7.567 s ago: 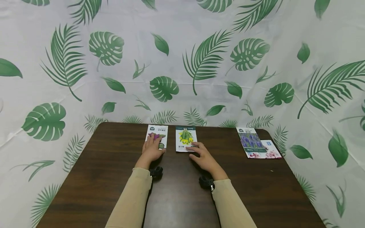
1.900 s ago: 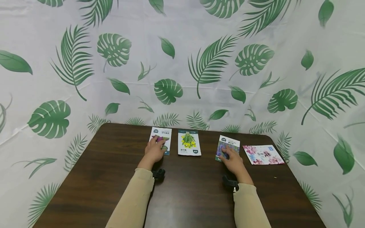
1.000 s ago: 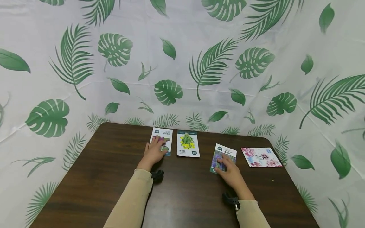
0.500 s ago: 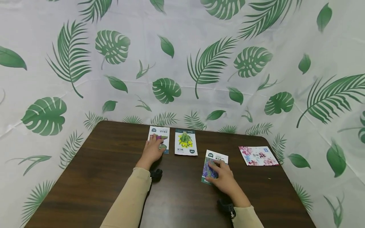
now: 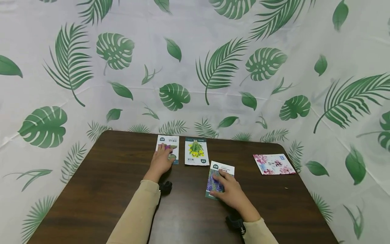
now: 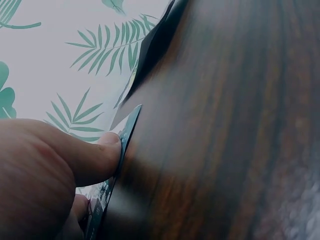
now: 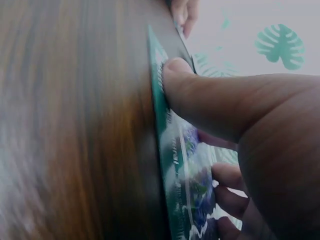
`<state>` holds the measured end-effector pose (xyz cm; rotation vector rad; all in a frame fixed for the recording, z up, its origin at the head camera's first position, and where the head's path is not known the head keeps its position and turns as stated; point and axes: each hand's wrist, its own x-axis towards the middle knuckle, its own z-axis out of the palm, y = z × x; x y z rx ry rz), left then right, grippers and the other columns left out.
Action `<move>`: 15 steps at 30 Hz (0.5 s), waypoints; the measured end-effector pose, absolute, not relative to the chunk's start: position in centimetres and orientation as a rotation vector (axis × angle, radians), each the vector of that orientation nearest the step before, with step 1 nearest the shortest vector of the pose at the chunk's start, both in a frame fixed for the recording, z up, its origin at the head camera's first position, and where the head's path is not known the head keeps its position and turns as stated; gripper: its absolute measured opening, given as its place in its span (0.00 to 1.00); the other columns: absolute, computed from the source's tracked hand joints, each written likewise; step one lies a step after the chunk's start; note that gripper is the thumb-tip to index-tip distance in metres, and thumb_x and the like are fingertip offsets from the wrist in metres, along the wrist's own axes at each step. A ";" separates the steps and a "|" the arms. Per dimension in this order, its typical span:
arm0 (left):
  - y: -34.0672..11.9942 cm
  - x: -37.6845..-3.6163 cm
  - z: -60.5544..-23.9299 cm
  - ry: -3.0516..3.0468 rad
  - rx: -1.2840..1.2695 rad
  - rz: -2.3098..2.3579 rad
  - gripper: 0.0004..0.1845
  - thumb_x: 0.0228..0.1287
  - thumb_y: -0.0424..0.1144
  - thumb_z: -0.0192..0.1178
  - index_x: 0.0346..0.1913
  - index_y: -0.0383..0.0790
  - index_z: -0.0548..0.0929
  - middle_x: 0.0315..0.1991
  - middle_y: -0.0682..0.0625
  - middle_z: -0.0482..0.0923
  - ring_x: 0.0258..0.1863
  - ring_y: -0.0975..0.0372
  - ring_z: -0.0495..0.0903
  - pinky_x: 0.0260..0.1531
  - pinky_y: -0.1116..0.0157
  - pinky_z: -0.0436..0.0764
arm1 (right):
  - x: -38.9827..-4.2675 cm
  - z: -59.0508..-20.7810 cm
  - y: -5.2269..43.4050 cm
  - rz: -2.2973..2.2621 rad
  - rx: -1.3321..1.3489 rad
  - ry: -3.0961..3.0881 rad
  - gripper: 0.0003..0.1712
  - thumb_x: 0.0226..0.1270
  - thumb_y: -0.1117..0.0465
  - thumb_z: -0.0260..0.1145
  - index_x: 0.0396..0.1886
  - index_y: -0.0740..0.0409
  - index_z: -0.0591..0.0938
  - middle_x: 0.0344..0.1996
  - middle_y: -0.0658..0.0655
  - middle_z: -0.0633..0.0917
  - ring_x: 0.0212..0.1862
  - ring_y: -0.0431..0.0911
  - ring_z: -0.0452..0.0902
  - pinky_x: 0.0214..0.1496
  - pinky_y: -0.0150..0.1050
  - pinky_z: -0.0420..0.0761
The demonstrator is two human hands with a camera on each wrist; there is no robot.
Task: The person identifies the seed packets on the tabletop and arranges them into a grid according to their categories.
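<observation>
In the head view my left hand (image 5: 159,162) rests on a white seed packet (image 5: 168,139) with a purple picture, covering its lower left part. The left wrist view has the thumb (image 6: 102,155) pressed on this packet's edge. My right hand (image 5: 230,189) lies with spread fingers on a lavender seed packet (image 5: 213,184), flat on the table and slightly turned. Up close in the right wrist view, the thumb sits at the green end of the lavender packet (image 7: 177,175), fingertips on its printed face. Between and behind the hands lies a yellow-flower seed packet (image 5: 196,150).
A pink-flower packet (image 5: 274,164) lies sideways near the right edge of the dark wooden table (image 5: 189,217). Behind the table hangs a white cloth (image 5: 140,112) printed with green leaves. A small pale scrap (image 5: 286,188) is on the table at right.
My right hand has left the yellow-flower packet and slid the lavender packet off the pink one, leftward and nearer to me. My left hand has stayed on the purple-pictured packet.
</observation>
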<state>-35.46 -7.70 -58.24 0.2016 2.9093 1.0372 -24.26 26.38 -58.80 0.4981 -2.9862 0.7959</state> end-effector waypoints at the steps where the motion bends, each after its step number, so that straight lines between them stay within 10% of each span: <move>1: -7.8 -35.5 -58.3 2.909 0.202 1.037 0.31 0.83 0.45 0.59 0.81 0.36 0.71 0.89 0.29 0.39 0.90 0.38 0.36 0.88 0.38 0.41 | -24.2 -58.8 26.2 0.809 0.515 -2.988 0.43 0.64 0.43 0.82 0.77 0.50 0.80 0.82 0.66 0.70 0.81 0.71 0.66 0.76 0.75 0.70; 15: -7.7 -35.5 -58.7 2.912 0.206 1.035 0.31 0.84 0.46 0.58 0.82 0.38 0.70 0.89 0.29 0.39 0.90 0.39 0.37 0.88 0.38 0.41 | -21.8 -58.0 22.1 0.910 0.867 -3.057 0.42 0.74 0.48 0.76 0.84 0.47 0.72 0.87 0.63 0.63 0.85 0.68 0.59 0.79 0.74 0.67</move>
